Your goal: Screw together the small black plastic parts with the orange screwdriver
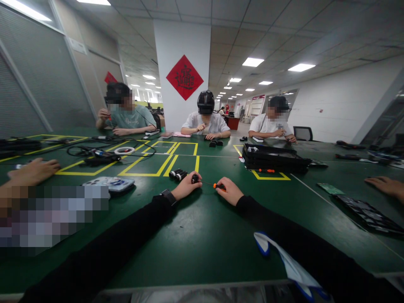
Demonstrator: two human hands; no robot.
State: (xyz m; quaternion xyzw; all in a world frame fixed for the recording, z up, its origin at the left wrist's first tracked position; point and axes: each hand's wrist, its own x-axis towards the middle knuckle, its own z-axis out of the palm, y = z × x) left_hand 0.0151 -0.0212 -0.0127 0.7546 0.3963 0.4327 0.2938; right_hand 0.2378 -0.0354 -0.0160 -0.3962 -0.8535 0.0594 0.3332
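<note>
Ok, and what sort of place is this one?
Probably a shared electronics workspace in an office-like room: the big green table is marked with yellow tape, the right hand holds an orange-and-black screwdriver, and what looks like a green circuit board lies farther right.

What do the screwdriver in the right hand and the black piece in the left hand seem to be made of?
Screwdriver handle: probably plastic, perhaps partly rubber; bright orange and black, finish unclear. Shaft: likely metal, thin and greyish. Black piece: possibly plastic, dark and seemingly smooth; too small to be sure.
</note>
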